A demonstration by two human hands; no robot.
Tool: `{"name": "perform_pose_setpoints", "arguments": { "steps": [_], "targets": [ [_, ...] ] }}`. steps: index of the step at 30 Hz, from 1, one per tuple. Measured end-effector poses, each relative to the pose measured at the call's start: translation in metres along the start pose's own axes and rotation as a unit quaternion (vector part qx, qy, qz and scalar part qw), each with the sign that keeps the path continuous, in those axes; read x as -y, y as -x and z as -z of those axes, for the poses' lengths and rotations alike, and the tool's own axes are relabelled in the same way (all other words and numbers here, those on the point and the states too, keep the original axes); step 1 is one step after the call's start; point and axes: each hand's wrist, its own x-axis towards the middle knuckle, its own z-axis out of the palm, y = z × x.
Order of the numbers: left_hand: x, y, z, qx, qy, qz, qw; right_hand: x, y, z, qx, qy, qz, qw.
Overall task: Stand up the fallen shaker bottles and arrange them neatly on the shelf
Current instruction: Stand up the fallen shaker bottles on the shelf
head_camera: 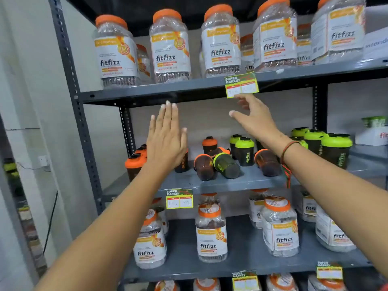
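Hands are both raised in front of the middle shelf (247, 181) with nothing in them: the left hand (165, 141) flat with fingers straight and together, the right hand (256, 120) spread with fingers loosely curved, just below a price tag (241, 85). On that shelf 3 shaker bottles lie on their sides near the middle, an orange-lidded one (204, 168), a green-lidded one (227, 166) touching it, and another orange-lidded one (267, 161) further right; upright shakers stand left, behind and right of them
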Motion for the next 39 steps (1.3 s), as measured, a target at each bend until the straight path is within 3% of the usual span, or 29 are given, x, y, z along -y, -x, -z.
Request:
{"name": "perform_pose_setpoints", "arguments": {
  "steps": [7, 15, 21, 25, 28, 31, 34, 37, 39],
  "targets": [
    [0.036, 0.052, -0.094, 0.151, 0.009, 0.041, 0.988, -0.055, -0.021, -0.047, 0.025, -0.035, -0.067, 0.997],
    [0.078, 0.078, -0.193, 0.33, 0.033, 0.096, 0.938, -0.137, -0.057, -0.114, 0.083, -0.043, -0.129, 0.987],
    [0.1, 0.058, -0.241, 0.459, 0.041, 0.16, 0.873, -0.182, -0.101, -0.151, 0.108, 0.01, -0.122, 0.987],
    [0.101, 0.057, -0.249, 0.48, 0.025, 0.142, 0.865, -0.202, -0.129, -0.171, 0.182, 0.096, -0.097, 0.974],
    [0.102, 0.061, -0.248, 0.476, 0.025, 0.138, 0.868, -0.225, -0.147, -0.188, 0.282, 0.237, -0.043, 0.929],
    [0.1, 0.06, -0.244, 0.476, 0.034, 0.141, 0.867, -0.245, -0.157, -0.204, 0.399, 0.391, 0.0, 0.829],
    [0.098, 0.059, -0.238, 0.471, 0.04, 0.146, 0.869, -0.254, -0.165, -0.211, 0.48, 0.434, 0.037, 0.762],
    [0.096, 0.059, -0.236, 0.461, 0.043, 0.15, 0.874, -0.261, -0.172, -0.217, 0.509, 0.482, 0.075, 0.71],
    [0.096, 0.059, -0.236, 0.456, 0.047, 0.156, 0.875, -0.267, -0.172, -0.224, 0.532, 0.475, 0.107, 0.692]
  ]
}}
